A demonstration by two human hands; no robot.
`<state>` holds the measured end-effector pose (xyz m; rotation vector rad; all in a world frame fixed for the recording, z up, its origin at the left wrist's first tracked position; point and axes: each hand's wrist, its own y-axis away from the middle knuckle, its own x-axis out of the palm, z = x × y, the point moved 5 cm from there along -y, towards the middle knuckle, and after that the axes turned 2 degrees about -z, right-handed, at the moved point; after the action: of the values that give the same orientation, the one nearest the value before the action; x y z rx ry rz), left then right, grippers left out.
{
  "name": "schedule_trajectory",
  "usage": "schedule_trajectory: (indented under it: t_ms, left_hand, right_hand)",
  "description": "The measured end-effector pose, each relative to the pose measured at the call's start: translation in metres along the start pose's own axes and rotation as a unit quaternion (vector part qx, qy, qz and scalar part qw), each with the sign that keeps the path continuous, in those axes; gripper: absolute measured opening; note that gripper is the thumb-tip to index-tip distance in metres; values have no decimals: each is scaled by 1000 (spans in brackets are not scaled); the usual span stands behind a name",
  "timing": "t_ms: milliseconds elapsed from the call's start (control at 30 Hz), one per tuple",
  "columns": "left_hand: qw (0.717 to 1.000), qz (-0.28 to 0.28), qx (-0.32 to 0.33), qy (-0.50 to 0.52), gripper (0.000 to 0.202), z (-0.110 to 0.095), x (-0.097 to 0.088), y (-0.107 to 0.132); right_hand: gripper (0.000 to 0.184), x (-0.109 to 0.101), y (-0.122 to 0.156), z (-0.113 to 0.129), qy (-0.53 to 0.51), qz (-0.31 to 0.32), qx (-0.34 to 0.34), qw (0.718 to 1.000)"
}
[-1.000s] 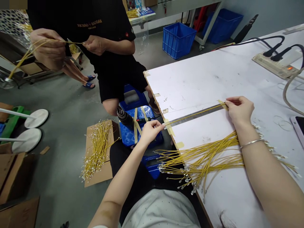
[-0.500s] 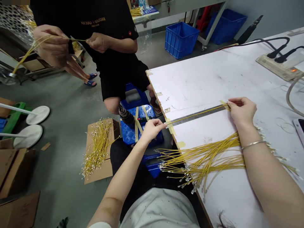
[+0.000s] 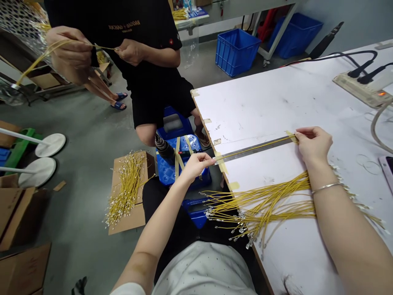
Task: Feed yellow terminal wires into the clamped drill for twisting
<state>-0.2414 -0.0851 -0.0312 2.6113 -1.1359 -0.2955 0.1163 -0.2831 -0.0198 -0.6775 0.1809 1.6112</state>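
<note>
The right hand (image 3: 313,144) and left hand (image 3: 196,168) stretch a thin yellow wire (image 3: 254,149) along a steel ruler (image 3: 245,155) (narrow pinch at each end).

Left hand (image 3: 196,168) and right hand (image 3: 313,144) well apart — both in a tight thumb-and-fingertip pinch, palms down
</note>
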Motion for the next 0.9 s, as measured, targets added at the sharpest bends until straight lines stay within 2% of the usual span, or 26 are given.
schedule_trajectory:
  t_ms: [233, 467, 700, 900]
  left_hand:
    - [1000, 7, -14, 17, 30, -2, -2, 3]
    - [1000, 14, -15, 0, 22, -2, -5, 5]
    - [1000, 11, -7, -22, 17, -3, -4, 5]
    - [1000, 11, -8, -2, 12, -7, -2, 7]
  right_hand:
    - [20, 2, -3, -5, -1, 4, -2, 1000]
    - [19, 0, -1, 1, 15, 1, -2, 1000]
    - [16, -1, 0, 4, 11, 0, -9, 1000]
    - [15, 0, -2, 0, 5, -1, -22, 1000]
